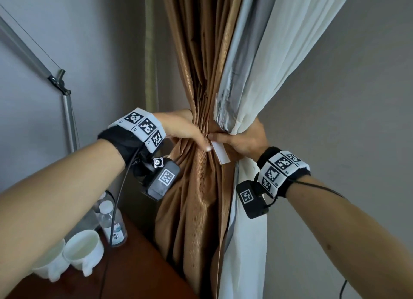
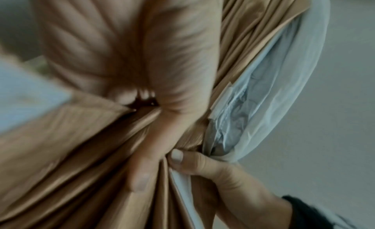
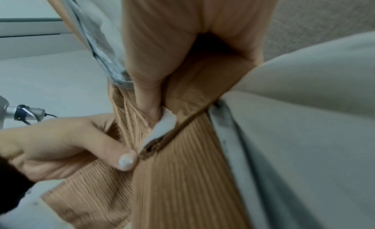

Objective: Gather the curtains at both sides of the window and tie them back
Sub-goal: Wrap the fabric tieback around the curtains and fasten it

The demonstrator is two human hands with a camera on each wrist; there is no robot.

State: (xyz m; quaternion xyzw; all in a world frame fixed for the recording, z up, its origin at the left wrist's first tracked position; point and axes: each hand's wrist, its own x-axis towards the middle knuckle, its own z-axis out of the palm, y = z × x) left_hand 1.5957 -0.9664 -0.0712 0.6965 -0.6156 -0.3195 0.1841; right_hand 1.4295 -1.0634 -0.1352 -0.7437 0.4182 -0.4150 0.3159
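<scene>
While we have the ribbed golden-brown curtain (image 1: 201,79) and the white sheer curtain (image 1: 274,53) bunched at the wall corner, we're on the fastening step: the brown fabric tieback with the white fastener tab (image 1: 220,152) wraps the waist, its end not yet stuck down. Next move likely needs both ends overlapped and pressed without losing tension. Left hand (image 1: 181,129) curls round the bunch, thumb down; right hand (image 1: 244,140) pinches the tab.

Soft, dim, even light; both wrist views blurred.
</scene>
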